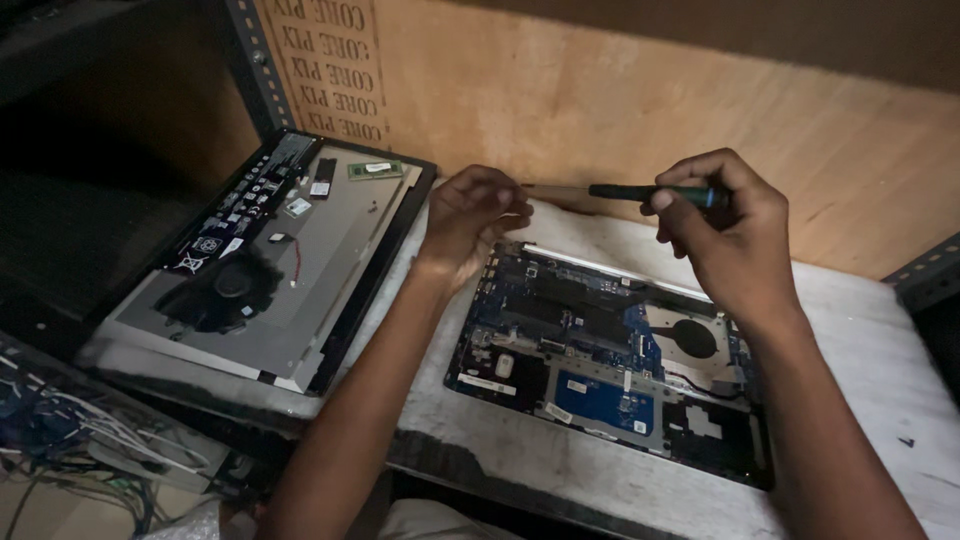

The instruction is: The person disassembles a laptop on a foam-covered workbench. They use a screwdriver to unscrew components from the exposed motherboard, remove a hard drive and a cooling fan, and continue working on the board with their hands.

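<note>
An opened laptop base point(600, 350) lies on the white bench, its blue circuit board and round fan opening exposed. My right hand point(730, 230) grips a screwdriver point(625, 191) with a dark green handle, held level above the far edge of the laptop. The shaft points left toward my left hand point(470, 215), whose fingers are curled at the tip of the tool. Whether a screw sits between those fingers is too small to tell.
A removed laptop bottom cover point(260, 270) lies at the left with a fan point(225, 290), a battery strip and a green memory stick point(375, 169) on it. A plywood wall point(620, 90) stands behind. Tangled cables point(60, 440) hang at lower left. A metal shelf post point(255, 60) rises at left.
</note>
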`<state>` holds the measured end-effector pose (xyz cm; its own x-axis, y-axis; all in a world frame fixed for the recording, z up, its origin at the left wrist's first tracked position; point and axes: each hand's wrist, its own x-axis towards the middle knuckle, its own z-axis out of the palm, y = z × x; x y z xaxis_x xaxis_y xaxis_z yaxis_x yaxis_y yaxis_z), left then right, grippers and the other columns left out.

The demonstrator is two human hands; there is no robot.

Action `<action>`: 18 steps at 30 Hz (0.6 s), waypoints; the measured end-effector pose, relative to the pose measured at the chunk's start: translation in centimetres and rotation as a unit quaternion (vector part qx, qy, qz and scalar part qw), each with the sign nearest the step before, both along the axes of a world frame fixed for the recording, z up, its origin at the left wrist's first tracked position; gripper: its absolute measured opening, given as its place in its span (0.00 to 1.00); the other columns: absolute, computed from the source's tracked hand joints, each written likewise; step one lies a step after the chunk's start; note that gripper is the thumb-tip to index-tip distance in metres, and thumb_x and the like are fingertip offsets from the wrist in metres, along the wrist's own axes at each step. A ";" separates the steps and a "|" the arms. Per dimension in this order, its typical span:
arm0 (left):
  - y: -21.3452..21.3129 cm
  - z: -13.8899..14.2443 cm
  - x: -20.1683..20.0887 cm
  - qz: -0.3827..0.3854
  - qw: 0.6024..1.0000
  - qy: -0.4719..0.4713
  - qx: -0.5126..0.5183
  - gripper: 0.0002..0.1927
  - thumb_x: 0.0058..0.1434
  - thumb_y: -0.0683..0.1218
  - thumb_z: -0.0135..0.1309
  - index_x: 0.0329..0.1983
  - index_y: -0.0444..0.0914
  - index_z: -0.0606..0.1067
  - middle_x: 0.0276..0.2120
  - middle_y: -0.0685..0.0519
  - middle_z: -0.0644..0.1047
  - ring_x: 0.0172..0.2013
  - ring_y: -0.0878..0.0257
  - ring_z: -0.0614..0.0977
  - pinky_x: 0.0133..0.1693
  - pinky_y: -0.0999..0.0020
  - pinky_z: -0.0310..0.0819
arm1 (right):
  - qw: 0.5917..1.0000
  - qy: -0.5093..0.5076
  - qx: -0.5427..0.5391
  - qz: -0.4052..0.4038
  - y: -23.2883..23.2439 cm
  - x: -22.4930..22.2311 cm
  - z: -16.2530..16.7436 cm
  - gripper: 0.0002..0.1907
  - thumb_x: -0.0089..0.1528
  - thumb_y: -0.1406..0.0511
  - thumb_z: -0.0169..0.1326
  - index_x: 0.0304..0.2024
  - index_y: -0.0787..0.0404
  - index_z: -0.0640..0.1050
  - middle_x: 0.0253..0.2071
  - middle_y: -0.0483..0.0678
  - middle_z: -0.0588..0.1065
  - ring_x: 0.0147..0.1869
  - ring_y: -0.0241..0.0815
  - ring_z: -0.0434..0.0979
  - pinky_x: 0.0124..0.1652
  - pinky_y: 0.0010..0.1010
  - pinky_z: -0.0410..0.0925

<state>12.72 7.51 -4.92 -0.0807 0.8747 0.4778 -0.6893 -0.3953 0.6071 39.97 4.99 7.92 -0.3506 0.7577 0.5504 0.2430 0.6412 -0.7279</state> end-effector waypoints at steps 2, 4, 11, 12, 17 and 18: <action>0.1 -0.2 0.0 -0.009 1.000 -0.004 0.007 0.06 0.65 0.34 0.57 0.44 0.33 0.75 0.40 0.45 0.81 0.40 0.56 0.84 0.45 0.60 0.83 | 1.000 0.000 -0.002 -0.002 -0.1 -0.1 0.1 0.07 0.67 0.71 0.58 0.47 0.65 0.75 0.36 0.47 0.79 0.33 0.31 0.76 0.29 0.22 0.68; 0.3 -0.5 0.0 -0.021 0.999 -0.006 0.025 0.06 0.66 0.33 0.57 0.44 0.33 0.74 0.39 0.46 0.80 0.40 0.57 0.83 0.46 0.60 0.82 | 1.000 -0.004 -0.004 -0.002 -0.3 -0.2 0.2 0.07 0.67 0.71 0.58 0.47 0.65 0.75 0.36 0.47 0.80 0.34 0.30 0.77 0.29 0.21 0.69; 0.3 -1.0 0.0 -0.052 0.996 -0.020 0.065 0.08 0.66 0.31 0.55 0.45 0.33 0.74 0.38 0.51 0.77 0.43 0.58 0.83 0.48 0.62 0.80 | 1.000 -0.005 -0.011 -0.004 -1.1 -0.3 0.3 0.06 0.67 0.72 0.57 0.46 0.64 0.75 0.36 0.45 0.80 0.34 0.29 0.76 0.29 0.21 0.68; 0.3 -1.0 0.0 -0.052 0.996 -0.021 0.065 0.09 0.65 0.30 0.55 0.46 0.33 0.74 0.37 0.51 0.77 0.43 0.57 0.83 0.49 0.62 0.80 | 1.000 -0.013 -0.008 -0.008 -1.2 -0.4 0.3 0.06 0.67 0.72 0.57 0.46 0.64 0.76 0.36 0.46 0.79 0.34 0.30 0.76 0.29 0.21 0.68; 0.3 -0.6 0.0 -0.024 0.999 -0.013 0.045 0.11 0.63 0.28 0.53 0.46 0.32 0.74 0.39 0.49 0.77 0.43 0.57 0.82 0.50 0.61 0.81 | 1.000 -0.022 0.017 -0.014 -1.1 -0.2 0.3 0.06 0.66 0.72 0.59 0.45 0.64 0.76 0.35 0.46 0.79 0.34 0.30 0.76 0.29 0.21 0.68; 0.3 -0.6 0.0 -0.019 0.999 -0.018 0.042 0.11 0.62 0.28 0.53 0.45 0.32 0.74 0.39 0.48 0.77 0.43 0.57 0.82 0.50 0.61 0.81 | 1.000 -0.013 0.013 -0.013 -1.1 -0.1 0.4 0.06 0.66 0.72 0.58 0.46 0.63 0.76 0.36 0.45 0.79 0.34 0.30 0.76 0.29 0.21 0.68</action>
<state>12.74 7.79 -5.48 -0.0672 0.8343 0.5472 -0.7248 -0.4177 0.5478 39.87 3.90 8.29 -0.3452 0.7530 0.5602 0.2796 0.6523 -0.7045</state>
